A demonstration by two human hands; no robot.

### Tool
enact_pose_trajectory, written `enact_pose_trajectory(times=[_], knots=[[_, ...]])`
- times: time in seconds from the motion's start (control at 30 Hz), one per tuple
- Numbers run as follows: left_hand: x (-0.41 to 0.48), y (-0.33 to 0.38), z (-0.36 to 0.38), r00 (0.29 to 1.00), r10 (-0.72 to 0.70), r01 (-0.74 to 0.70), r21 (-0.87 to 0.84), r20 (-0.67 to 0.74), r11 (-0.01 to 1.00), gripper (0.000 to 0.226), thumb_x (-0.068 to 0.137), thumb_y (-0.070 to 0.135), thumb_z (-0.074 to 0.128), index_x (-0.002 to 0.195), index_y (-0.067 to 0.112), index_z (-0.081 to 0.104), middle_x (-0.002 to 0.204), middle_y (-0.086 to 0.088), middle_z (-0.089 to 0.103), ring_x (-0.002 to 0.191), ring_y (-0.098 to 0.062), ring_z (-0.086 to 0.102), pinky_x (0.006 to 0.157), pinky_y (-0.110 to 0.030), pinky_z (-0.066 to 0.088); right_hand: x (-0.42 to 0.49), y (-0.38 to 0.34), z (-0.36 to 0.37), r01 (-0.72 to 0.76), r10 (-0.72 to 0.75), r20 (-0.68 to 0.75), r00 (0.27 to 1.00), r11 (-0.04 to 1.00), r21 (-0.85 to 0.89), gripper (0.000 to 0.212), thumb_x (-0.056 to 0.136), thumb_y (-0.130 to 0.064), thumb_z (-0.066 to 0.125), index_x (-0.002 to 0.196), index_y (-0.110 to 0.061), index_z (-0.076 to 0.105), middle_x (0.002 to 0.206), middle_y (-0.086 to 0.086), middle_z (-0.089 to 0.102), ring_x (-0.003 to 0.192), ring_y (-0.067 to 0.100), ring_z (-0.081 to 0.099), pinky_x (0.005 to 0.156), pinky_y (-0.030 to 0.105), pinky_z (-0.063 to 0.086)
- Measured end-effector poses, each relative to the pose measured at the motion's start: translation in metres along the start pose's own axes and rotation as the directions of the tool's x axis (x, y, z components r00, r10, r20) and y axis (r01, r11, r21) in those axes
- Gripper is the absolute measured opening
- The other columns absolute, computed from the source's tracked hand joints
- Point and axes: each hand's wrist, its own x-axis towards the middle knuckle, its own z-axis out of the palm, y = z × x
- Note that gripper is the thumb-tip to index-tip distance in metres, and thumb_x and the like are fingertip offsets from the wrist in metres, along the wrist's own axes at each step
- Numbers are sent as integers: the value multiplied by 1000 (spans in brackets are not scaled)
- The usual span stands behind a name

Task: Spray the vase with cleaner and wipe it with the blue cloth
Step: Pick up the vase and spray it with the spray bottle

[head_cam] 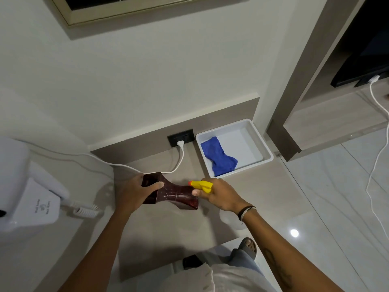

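Note:
A dark red, square-sided vase [176, 196] with a narrow waist is held tilted on its side above the beige counter. My left hand [134, 192] grips its open mouth end, thumb across the rim. My right hand [219, 196] holds a spray bottle with a yellow head [201, 185]; its orange nozzle points left at the vase from very close. The bottle's clear body [230, 220] hangs below my wrist, mostly hidden. The blue cloth [219, 157] lies crumpled in a white tray [263, 142] at the back right of the counter.
A white appliance [27, 197] with a coiled cord sits at the left. A white cable [126, 165] runs behind the vase to a black wall socket [181, 137]. The counter edge [282, 165] drops to a glossy tiled floor on the right, where another white cable [376, 165] hangs.

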Motion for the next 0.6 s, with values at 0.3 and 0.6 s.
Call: enact_pose_trajectory(times=[0.3,0.6], knots=[[1,-4,-1,997,-51,53,-32,51,998,85,72,82,69,140,32,63,134,1,71,125,-28,68,106,-47,55,7,-17,22,7,-12,-25,1000,980,-199,57,100,-67,57,139,-28,69,125,3,79,109,24,74,92,42,61],[-13,-26,-9,936,165,-215,136,312,967,137,59,51,101,169,30,23,164,8,34,149,-17,38,123,-45,39,-8,21,18,-155,144,-59,988,945,-288,63,98,-74,51,136,-27,69,123,3,79,109,25,73,91,42,61]])
